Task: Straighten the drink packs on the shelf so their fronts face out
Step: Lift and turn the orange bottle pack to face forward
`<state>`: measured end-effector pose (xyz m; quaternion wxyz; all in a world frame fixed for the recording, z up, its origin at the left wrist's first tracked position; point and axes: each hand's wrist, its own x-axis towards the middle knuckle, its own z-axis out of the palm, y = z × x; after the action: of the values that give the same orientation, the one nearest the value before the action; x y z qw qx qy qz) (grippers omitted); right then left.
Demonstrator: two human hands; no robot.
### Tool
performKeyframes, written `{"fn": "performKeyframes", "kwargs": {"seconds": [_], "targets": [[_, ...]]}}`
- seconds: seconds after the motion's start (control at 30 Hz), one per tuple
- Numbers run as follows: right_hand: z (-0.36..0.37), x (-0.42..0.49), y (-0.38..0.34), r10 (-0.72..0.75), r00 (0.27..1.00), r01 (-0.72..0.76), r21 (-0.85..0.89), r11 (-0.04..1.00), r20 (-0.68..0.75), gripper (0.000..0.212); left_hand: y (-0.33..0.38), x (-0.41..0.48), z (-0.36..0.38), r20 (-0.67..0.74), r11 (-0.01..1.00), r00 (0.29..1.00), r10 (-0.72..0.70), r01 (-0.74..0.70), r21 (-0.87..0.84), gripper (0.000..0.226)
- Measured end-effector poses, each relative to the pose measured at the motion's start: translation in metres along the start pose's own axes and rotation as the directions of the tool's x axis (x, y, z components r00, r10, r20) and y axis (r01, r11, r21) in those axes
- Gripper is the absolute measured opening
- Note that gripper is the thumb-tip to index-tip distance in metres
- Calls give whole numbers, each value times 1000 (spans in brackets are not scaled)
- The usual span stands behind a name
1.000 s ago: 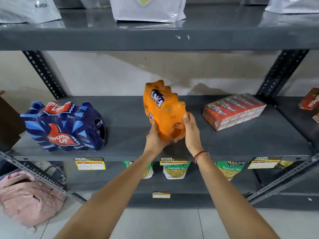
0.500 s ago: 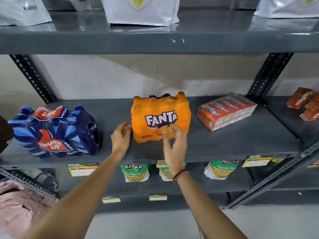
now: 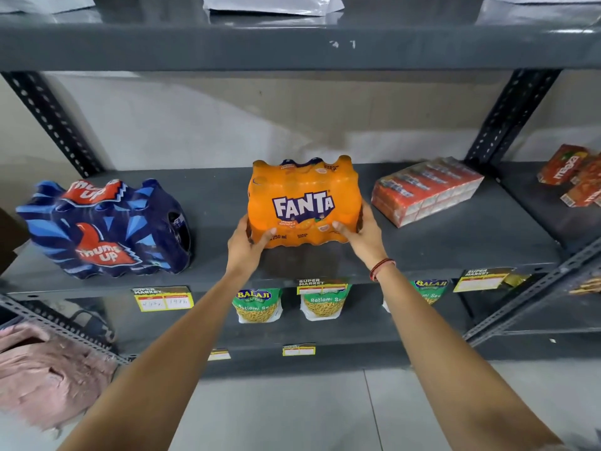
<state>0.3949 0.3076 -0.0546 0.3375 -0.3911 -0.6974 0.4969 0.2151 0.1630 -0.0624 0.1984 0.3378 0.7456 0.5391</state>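
1 head-worn view, facing forward and down, close to the shelf [image 3: 455,242], arms reaching in

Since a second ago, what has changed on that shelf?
The Fanta pack was held end-on and tilted; it now stands upright with its logo facing out. The hands let go for a moment, and now the left hand and right hand grip its lower corners again. The Thums Up pack and the red cartons stayed put.

Orange Fanta pack [image 3: 304,203] upright on grey shelf [image 3: 455,242], logo outward, left hand [image 3: 244,247] and right hand [image 3: 364,237] gripping its lower corners.
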Motion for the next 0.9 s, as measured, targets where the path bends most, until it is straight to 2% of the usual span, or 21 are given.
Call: {"fn": "performKeyframes", "kwargs": {"seconds": [0.27, 0.9], "targets": [[3, -29, 1, -4, 1000, 4, -21, 1000, -19, 72, -7, -23, -13, 1, 998, 999, 37, -36, 54, 61], [19, -65, -4, -13, 999, 11, -53, 999, -43, 71, -15, -48, -36, 14, 999, 999, 31, -31, 44, 62]]}}
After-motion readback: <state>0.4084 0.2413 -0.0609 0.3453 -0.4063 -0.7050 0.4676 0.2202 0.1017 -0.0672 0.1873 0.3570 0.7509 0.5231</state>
